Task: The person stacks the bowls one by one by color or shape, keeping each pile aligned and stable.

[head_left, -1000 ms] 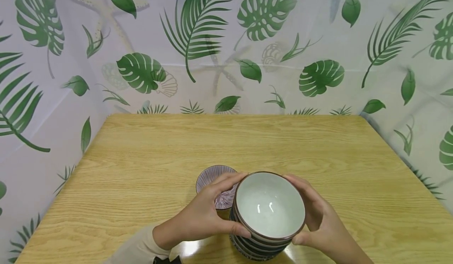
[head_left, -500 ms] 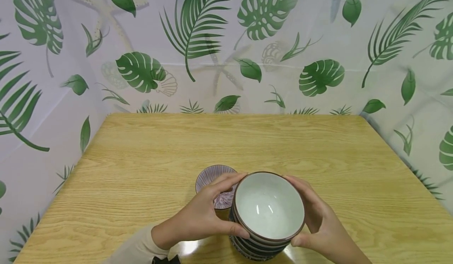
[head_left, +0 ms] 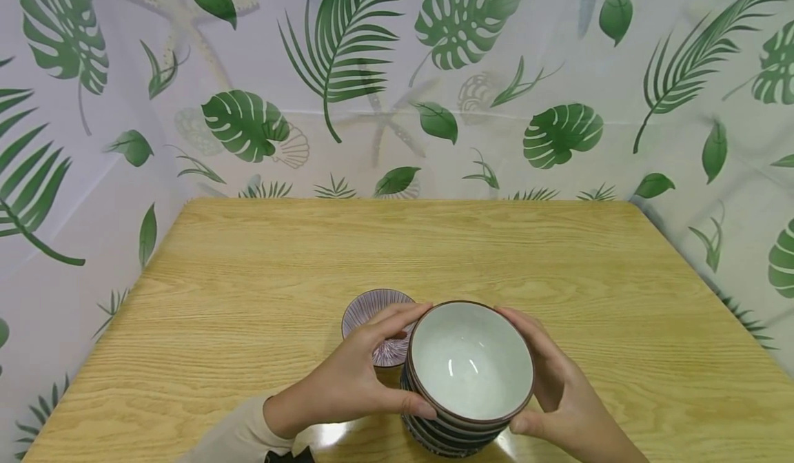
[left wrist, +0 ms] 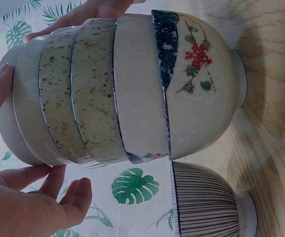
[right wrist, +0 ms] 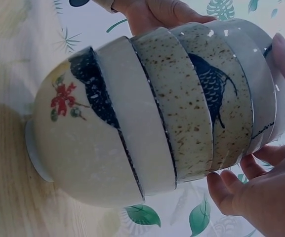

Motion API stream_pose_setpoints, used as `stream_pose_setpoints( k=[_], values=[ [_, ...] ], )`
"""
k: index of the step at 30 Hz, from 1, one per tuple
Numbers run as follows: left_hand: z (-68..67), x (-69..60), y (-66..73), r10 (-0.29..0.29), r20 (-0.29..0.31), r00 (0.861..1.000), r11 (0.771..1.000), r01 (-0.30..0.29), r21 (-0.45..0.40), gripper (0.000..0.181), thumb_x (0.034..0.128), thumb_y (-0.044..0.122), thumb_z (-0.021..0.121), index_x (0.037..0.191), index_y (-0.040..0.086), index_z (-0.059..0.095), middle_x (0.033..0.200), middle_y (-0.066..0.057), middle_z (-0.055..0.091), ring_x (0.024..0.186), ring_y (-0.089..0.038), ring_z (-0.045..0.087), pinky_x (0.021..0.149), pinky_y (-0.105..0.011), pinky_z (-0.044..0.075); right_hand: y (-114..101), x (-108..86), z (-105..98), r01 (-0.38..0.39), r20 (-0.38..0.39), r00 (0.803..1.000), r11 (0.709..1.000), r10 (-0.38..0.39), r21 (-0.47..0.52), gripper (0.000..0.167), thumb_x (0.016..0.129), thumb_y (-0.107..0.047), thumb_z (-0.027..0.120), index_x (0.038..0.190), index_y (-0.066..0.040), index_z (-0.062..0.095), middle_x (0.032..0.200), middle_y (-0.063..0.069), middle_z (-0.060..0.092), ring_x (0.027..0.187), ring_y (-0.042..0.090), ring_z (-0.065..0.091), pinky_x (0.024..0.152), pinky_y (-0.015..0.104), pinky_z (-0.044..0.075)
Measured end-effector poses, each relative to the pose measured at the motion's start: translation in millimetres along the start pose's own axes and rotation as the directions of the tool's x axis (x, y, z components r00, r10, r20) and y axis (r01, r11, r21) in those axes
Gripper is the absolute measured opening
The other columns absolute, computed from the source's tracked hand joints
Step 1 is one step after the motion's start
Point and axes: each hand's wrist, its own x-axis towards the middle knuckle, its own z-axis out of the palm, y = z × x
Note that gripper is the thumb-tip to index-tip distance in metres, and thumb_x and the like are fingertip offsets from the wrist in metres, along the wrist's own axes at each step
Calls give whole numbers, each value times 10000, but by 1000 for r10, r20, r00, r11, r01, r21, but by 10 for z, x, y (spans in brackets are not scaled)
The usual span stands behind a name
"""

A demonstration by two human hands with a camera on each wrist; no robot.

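Observation:
Several nested bowls stand in a stack on the wooden table, near its front edge in the head view. The top bowl has a pale glazed inside and a brown rim. My left hand grips it from the left, thumb at the near side. From the right, my right hand holds the same bowl near its rim. Both wrist views show the stack from the side: speckled bowls in the middle, and a cream bottom bowl with a red flower and dark blue patch.
Just behind and left of the stack sits a striped bowl, partly hidden by my left fingers; the left wrist view shows its lined outside. A wooden table spreads around them. Leaf-print sheeting borders the back and sides.

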Motion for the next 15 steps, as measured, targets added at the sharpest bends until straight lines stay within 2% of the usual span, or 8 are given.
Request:
stream_pose_setpoints(
  k=[8, 15],
  values=[
    [-1, -1, -13, 16, -1, 1000, 999, -16, -32, 934, 670, 186, 887, 1459, 96, 394, 1424, -21, 434, 1293, -181, 406, 1029, -342, 440, 22, -65, -16, -40, 39, 998, 999, 40, 21, 907, 905, -385, 633, 1520, 23, 105, 1549, 169, 225, 1379, 204, 331, 1036, 254, 407],
    [5, 0, -5, 10, 9, 1000, 995, -9, -102, 952, 672, 127, 881, 1472, 98, 366, 1439, -37, 409, 1302, -185, 401, 1022, -319, 451, 69, -81, -40, -31, 47, 998, 999, 30, 31, 898, 920, -413, 598, 1519, 26, 93, 1563, 164, 205, 1397, 200, 304, 1045, 252, 395]
  ],
)
